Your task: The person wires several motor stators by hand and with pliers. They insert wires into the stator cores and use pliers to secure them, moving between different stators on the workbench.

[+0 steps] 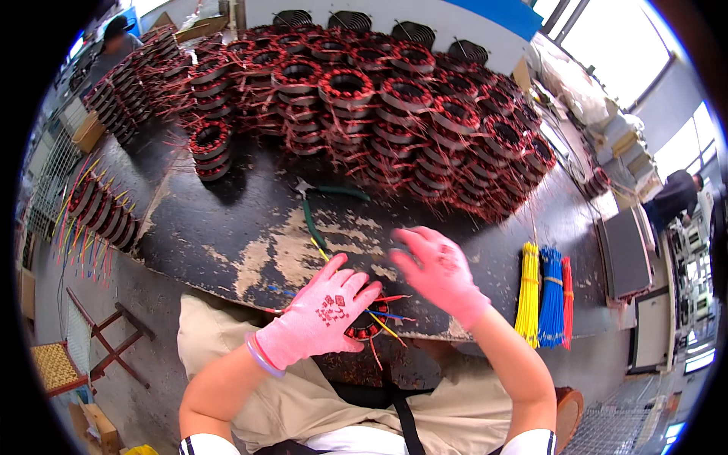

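Ring point(369, 331) w/ red windings is at the near table edge, right above the lap, partly covered by the L hand. Red, blue + yellow leads stick out its R side. L hand point(324, 309) (pink glove) lies over the ring's L part, fingers a bit spread, thumb low by the rim; can't tell if it's actually pinching it. R hand point(442, 274), same glove, is up & to the R of the ring, thumb and fingers apart.

Just past the L hand: a yellow wire point(318, 249), then green-handled pliers point(311, 221), handles wide apart on the scuffed black table point(189, 227). Over to the R, bundles of yellow point(527, 296), blue point(551, 299) & red wires point(567, 303) side by side. Farther back, a small stack point(210, 158) of rings, then a huge pile point(402, 121) of 'em.
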Demonstrator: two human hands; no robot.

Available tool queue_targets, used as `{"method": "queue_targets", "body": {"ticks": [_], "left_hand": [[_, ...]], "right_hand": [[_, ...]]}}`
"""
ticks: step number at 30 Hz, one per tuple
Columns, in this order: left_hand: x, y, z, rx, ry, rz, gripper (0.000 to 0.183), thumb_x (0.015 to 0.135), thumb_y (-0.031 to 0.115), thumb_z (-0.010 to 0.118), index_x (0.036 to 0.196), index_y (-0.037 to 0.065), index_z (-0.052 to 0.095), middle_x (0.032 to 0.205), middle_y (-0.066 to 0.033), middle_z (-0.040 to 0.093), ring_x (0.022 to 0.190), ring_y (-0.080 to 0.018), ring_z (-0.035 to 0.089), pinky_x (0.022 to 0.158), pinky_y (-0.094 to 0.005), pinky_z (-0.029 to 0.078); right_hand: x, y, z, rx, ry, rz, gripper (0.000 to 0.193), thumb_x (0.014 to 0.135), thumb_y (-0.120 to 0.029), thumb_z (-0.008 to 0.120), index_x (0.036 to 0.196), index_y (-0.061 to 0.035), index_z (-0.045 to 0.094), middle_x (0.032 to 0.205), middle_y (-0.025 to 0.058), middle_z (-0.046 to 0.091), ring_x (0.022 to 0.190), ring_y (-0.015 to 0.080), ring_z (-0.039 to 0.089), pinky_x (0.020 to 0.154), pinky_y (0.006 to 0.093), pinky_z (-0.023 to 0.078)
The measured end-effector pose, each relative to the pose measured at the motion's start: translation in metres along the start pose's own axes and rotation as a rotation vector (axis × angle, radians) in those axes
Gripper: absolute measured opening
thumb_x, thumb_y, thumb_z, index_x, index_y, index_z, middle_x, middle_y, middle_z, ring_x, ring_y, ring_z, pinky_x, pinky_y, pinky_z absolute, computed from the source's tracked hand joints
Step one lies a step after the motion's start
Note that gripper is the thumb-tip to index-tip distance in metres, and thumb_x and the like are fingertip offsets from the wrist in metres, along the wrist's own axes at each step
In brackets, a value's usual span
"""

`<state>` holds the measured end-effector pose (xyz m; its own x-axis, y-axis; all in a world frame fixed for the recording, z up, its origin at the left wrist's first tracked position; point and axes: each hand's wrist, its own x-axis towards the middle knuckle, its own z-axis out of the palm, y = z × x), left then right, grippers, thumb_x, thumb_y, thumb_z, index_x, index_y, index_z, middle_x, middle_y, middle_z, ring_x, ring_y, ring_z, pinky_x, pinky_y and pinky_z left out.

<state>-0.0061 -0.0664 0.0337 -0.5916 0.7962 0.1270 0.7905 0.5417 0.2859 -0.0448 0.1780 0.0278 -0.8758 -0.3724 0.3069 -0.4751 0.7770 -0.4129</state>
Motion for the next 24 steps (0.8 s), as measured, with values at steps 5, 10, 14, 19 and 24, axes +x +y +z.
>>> {"method": "queue_targets", "body": {"ticks": [5,10,14,19,24], "left_hand": [[-0.018,-0.01,-0.007,0.01,-0.051,-0.107,0.095,0.063,0.053,0.084,0.14,0.005,0.054,0.131,-0.0148,0.058,0.122,-0.0314,0.056,0.122,-0.0547,0.026],[-0.028,-0.023,-0.003,-0.075,0.074,-0.079,0.093,0.063,0.055,0.083,0.139,0.008,0.057,0.135,-0.019,0.055,0.129,-0.0367,0.05,0.123,-0.0562,0.024],[-0.03,-0.029,-0.001,-0.098,0.128,-0.095,0.091,0.059,0.059,0.084,0.137,0.018,0.061,0.125,-0.0196,0.056,0.133,-0.0436,0.044,0.124,-0.0583,0.02],[-0.029,-0.03,-0.002,-0.014,0.135,-0.094,0.095,0.056,0.066,0.082,0.138,0.022,0.063,0.11,-0.0166,0.055,0.118,-0.0386,0.052,0.125,-0.0598,0.017],[-0.027,-0.036,-0.001,0.016,0.19,-0.084,0.092,0.055,0.065,0.083,0.134,0.021,0.066,0.106,-0.0127,0.054,0.111,-0.0334,0.055,0.124,-0.0602,0.016]], "right_hand": [[0.105,-0.05,0.075,-0.444,-0.222,0.0,0.086,0.088,-0.068,0.058,0.13,0.007,0.055,0.129,0.019,0.057,0.119,0.0336,0.053,0.098,0.0423,0.044],[0.14,-0.074,0.087,-0.625,-0.524,0.215,0.11,0.069,-0.083,0.065,0.131,0.0073,0.055,0.13,0.0202,0.056,0.121,0.0336,0.053,0.1,0.0445,0.043],[0.149,-0.063,0.084,-0.407,-0.502,0.251,0.09,0.072,-0.069,0.071,0.124,0.0045,0.062,0.123,0.0222,0.065,0.121,0.0345,0.061,0.099,0.0436,0.048],[0.11,-0.045,0.035,0.346,-0.352,0.503,0.063,0.086,-0.056,0.064,0.106,0.004,0.068,0.107,0.0193,0.073,0.103,0.0308,0.071,0.096,0.042,0.053],[-0.006,-0.015,-0.027,1.654,-0.35,0.666,0.051,0.099,-0.037,0.057,0.137,-0.0029,0.051,0.12,0.0176,0.067,0.108,0.0322,0.067,0.098,0.0492,0.054]]}}
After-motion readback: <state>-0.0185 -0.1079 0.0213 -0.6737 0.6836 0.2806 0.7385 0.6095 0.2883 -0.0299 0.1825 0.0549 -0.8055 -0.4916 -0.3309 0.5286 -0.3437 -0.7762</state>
